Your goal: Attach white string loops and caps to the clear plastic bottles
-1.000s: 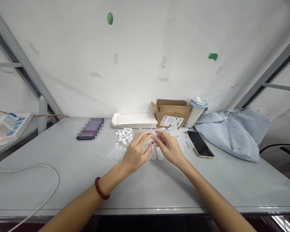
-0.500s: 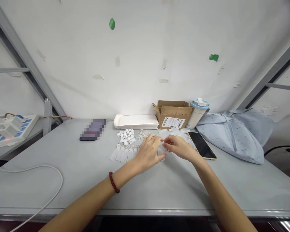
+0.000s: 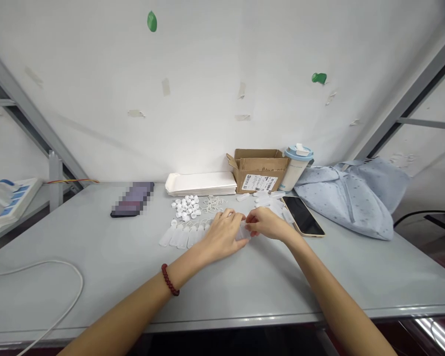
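My left hand [image 3: 222, 235] rests over the right end of a row of translucent plastic tubes [image 3: 183, 237], its thumb spread away from its fingers. Against it, my right hand [image 3: 267, 223] pinches a clear plastic tube [image 3: 244, 231], partly hidden by the fingers. Thin white cord loops come from the tops of the tubes in the row. Behind the row lie a pile of small white caps [image 3: 186, 207] and a heap of white cord loops [image 3: 212, 203]. More loose translucent tubes [image 3: 263, 200] are scattered beyond my right hand.
At the back stand a stack of white trays [image 3: 202, 184], an open cardboard box [image 3: 261, 170] and a lidded cup [image 3: 296, 168]. A phone [image 3: 303, 216] and blue cloth [image 3: 348, 200] lie right. Left are a blurred phone [image 3: 132, 199], white cable [image 3: 79, 282] and power strip [image 3: 17, 202].
The view has shifted slightly, so the things sit further left. My right hand has come down closer to the row beside my left hand, which stays over the row.
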`<action>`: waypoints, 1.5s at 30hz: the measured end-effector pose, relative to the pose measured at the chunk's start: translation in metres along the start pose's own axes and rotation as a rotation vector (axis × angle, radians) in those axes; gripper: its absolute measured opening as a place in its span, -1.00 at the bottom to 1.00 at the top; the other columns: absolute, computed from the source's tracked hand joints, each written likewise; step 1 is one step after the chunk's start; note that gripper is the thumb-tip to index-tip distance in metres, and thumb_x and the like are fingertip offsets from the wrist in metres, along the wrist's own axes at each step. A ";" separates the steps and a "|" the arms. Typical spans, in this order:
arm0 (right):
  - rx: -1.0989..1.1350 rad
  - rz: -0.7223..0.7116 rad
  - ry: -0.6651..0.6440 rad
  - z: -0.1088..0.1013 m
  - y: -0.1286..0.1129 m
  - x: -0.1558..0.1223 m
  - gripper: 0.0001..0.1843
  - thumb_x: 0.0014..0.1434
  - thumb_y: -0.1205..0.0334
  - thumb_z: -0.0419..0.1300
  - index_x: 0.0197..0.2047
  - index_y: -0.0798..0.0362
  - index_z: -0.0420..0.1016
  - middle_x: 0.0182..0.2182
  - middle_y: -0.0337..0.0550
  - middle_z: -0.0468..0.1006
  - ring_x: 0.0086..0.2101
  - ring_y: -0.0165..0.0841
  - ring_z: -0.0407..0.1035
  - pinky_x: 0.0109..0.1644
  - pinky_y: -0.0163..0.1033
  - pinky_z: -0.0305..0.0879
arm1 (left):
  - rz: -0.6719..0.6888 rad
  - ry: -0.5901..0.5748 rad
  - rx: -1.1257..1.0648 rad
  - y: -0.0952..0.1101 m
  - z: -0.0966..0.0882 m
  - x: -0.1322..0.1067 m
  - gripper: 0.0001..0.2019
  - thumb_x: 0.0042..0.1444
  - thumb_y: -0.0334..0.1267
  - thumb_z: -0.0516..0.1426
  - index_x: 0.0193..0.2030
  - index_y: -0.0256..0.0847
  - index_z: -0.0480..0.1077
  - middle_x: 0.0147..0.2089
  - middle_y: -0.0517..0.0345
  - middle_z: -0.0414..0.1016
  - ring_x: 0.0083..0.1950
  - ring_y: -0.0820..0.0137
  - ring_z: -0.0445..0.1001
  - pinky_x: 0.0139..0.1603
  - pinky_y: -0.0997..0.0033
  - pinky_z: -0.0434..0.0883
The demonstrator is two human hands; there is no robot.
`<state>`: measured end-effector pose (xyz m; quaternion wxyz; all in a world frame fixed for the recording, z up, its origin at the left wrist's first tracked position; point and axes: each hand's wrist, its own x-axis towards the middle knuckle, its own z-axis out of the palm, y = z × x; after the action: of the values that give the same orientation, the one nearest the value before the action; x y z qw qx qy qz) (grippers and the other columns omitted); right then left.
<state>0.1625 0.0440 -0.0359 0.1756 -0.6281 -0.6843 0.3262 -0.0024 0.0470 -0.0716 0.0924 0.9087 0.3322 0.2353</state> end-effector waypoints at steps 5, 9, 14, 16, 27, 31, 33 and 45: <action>0.022 0.003 -0.007 0.001 0.002 0.002 -0.88 -0.07 0.47 0.13 -0.54 0.14 0.44 -0.69 -0.21 0.50 -0.61 -0.40 0.39 -0.49 -0.36 0.28 | 0.021 -0.004 0.041 -0.004 -0.001 -0.003 -0.65 0.07 -0.14 0.16 -0.06 -0.23 0.23 -0.04 -0.05 0.40 0.08 0.11 0.26 -0.02 0.10 0.28; 0.061 -0.019 -0.011 0.000 0.004 0.003 -0.86 -0.06 0.48 0.11 -0.56 0.14 0.45 -0.68 -0.20 0.50 -0.61 -0.41 0.40 -0.50 -0.38 0.30 | 0.019 0.007 0.049 -0.003 -0.003 -0.006 -0.64 0.07 -0.12 0.17 -0.05 -0.23 0.25 -0.04 -0.05 0.41 0.08 0.11 0.26 -0.02 0.10 0.28; 0.081 0.001 0.015 -0.001 0.010 0.007 -0.84 -0.04 0.44 0.10 -0.58 0.15 0.43 -0.64 -0.16 0.52 -0.60 -0.42 0.42 -0.52 -0.39 0.32 | -0.004 0.068 0.039 -0.010 -0.011 -0.005 -0.65 0.11 -0.05 0.12 -0.07 -0.25 0.31 -0.06 -0.05 0.43 0.06 0.13 0.29 0.00 0.08 0.29; 0.080 0.012 0.076 -0.003 0.011 0.010 -0.84 -0.01 0.43 0.09 -0.58 0.15 0.41 -0.62 -0.15 0.53 -0.61 -0.42 0.42 -0.54 -0.39 0.31 | -0.042 0.126 0.039 -0.023 -0.016 -0.004 -0.76 0.18 -0.15 0.06 -0.10 -0.25 0.34 -0.08 -0.03 0.46 0.05 0.14 0.30 0.00 0.07 0.30; -0.343 -0.023 0.465 -0.014 0.023 0.020 -0.82 0.10 0.43 0.05 -0.32 0.14 0.49 -0.35 -0.04 0.58 -0.32 -0.28 0.45 -0.24 -0.26 0.27 | -0.192 0.248 0.089 -0.081 -0.027 -0.005 -0.73 0.10 -0.44 -0.07 -0.27 -0.26 0.46 -0.19 0.02 0.52 -0.06 0.18 0.36 -0.06 0.10 0.37; -0.529 -0.001 0.461 -0.013 0.030 0.021 -0.75 0.14 0.43 0.05 -0.16 0.13 0.49 -0.20 0.05 0.54 -0.22 -0.21 0.43 -0.23 -0.21 0.26 | -0.135 0.207 0.151 -0.079 -0.022 -0.005 -0.68 0.05 -0.50 -0.06 -0.24 -0.24 0.49 -0.12 0.02 0.50 -0.03 0.18 0.33 -0.04 0.09 0.36; -0.613 -0.009 0.447 -0.012 0.033 0.022 -0.71 0.14 0.45 0.05 -0.10 0.11 0.48 -0.16 0.05 0.52 -0.13 -0.18 0.39 -0.19 -0.21 0.26 | -0.095 0.181 0.167 -0.078 -0.022 -0.005 -0.64 0.04 -0.53 -0.07 -0.21 -0.22 0.50 -0.04 0.04 0.47 0.02 0.18 0.30 -0.02 0.09 0.35; -0.790 0.058 0.317 -0.008 0.031 0.022 -0.60 0.09 0.52 0.01 -0.02 0.20 0.45 -0.10 0.14 0.47 -0.07 -0.10 0.33 -0.15 -0.17 0.21 | -0.191 -0.213 0.184 -0.063 -0.028 -0.002 -0.58 0.04 -0.58 -0.11 -0.11 -0.25 0.47 0.05 0.03 0.44 0.06 0.14 0.25 0.00 0.09 0.25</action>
<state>0.1874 0.0669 -0.0542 0.0152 -0.7083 -0.7034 -0.0566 -0.0531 0.0944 -0.0680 0.0654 0.8975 0.4254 0.0966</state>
